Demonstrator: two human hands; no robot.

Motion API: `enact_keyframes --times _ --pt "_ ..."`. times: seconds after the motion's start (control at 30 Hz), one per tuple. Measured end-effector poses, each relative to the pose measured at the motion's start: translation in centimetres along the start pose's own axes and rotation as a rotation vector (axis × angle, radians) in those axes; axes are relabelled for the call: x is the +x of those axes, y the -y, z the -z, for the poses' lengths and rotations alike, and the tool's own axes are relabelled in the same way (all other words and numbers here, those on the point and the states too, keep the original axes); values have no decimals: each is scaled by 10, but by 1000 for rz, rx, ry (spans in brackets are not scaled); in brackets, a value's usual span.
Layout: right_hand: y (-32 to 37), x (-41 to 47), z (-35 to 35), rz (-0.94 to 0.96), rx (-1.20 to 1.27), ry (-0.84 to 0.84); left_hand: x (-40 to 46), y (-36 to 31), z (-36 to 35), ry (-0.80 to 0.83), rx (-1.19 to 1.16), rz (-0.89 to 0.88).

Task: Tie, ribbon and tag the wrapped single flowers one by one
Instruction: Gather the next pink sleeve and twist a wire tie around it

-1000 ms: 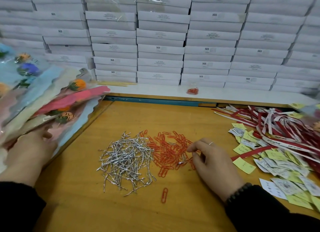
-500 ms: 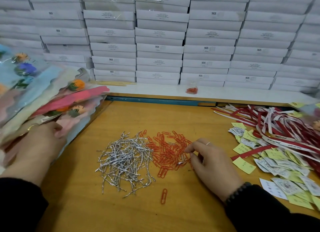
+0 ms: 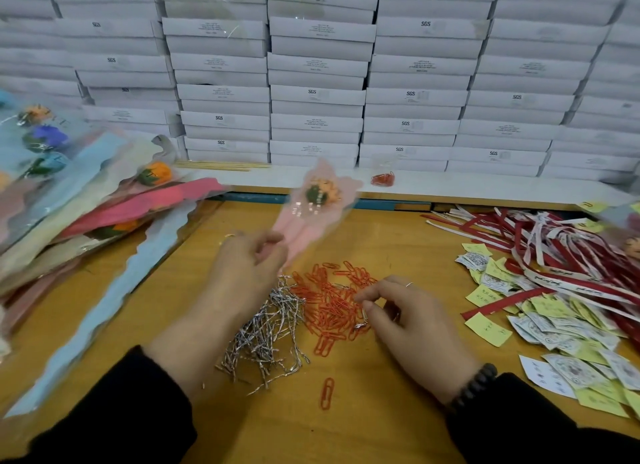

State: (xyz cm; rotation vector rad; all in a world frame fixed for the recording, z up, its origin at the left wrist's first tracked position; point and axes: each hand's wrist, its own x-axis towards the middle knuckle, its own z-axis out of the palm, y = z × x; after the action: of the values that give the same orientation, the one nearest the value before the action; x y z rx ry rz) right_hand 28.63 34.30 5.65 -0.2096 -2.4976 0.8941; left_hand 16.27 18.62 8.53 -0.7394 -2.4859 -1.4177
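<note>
My hands over the wooden table (image 3: 346, 425).
My left hand (image 3: 247, 266) gripped a pink-wrapped flower (image 3: 313, 200); my right hand (image 3: 407, 316) pinched a silver twist tie (image 3: 362, 320) beside red paper clips (image 3: 329, 301).

1. Two hands: left (image 3: 247, 268), right (image 3: 412, 328).
2. One flower (image 3: 320, 195) held up in pink wrap.
3. One clip (image 3: 327, 392) lying alone, near; the clip heap (image 3: 332, 301) is too many to count.
4. One heap of silver ties (image 3: 266, 339), uncountable.
5. Ribbons (image 3: 561, 255) and tags (image 3: 554, 325), right: too many to count.

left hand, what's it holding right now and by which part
The left hand grips a pink-wrapped single flower by the narrow lower end of its wrap, with the flower head pointing up and away above the table.
</note>
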Motion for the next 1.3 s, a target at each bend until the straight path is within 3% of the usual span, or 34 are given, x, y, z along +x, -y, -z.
enact_keyframes --times 0.23,0.4,0.53,0.63,0.8,0.97,1.07,1.3 --pt "21 1 -10 -318 617 207 -28 -33 -29 132 -96 -115" --pt "21 -1 -15 -446 844 83 -41 -47 -41 186 -382 19" --pt "15 1 -14 -506 900 -46 -47 -54 -46 210 -624 180" --pt "7 6 -5 -522 901 -109 -41 -46 -43 239 -573 253" --pt "-11 14 16 -583 931 -145 -33 -31 -28 570 -487 317" --pt "-9 14 18 -560 941 -39 -38 -30 -33 755 -569 297" --pt "-3 12 17 -524 925 14 -41 -29 -37 736 -593 281" --pt "5 5 12 -470 806 137 -38 -20 -43 526 -697 287"
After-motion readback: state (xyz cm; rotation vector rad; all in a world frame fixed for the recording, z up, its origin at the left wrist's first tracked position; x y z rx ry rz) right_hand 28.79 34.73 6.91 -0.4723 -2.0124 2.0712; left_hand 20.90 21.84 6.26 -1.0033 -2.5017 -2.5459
